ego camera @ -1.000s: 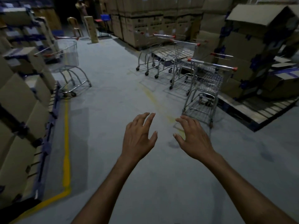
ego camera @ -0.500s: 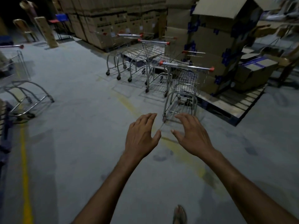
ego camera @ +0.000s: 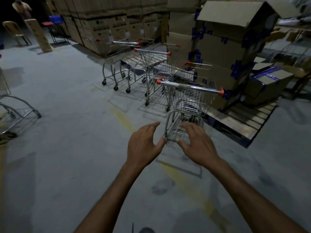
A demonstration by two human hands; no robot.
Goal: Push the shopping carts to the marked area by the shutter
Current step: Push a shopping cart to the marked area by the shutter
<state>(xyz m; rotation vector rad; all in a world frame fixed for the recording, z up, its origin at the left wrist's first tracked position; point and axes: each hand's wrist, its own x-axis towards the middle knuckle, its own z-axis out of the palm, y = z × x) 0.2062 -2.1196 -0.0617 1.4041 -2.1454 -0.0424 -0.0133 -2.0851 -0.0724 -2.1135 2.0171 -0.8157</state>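
Both hands, the left hand (ego camera: 144, 146) and the right hand (ego camera: 197, 145), are hovering spread and empty, fingers relaxed, over the grey floor (ego camera: 67, 148). Beside the tall stack of cardboard boxes (ego camera: 223, 52) on its wooden pallet (ego camera: 242, 125), a row of shopping carts (ego camera: 144, 68) is standing, and the nearest cart (ego camera: 188, 101) is waiting just ahead, its handle (ego camera: 190, 87) facing the person. For a clean push, I judge each hand should be closing on that handle near its orange end caps (ego camera: 220, 91), evenly spaced, so the cart is rolling straight and clearing the pallet's corner.
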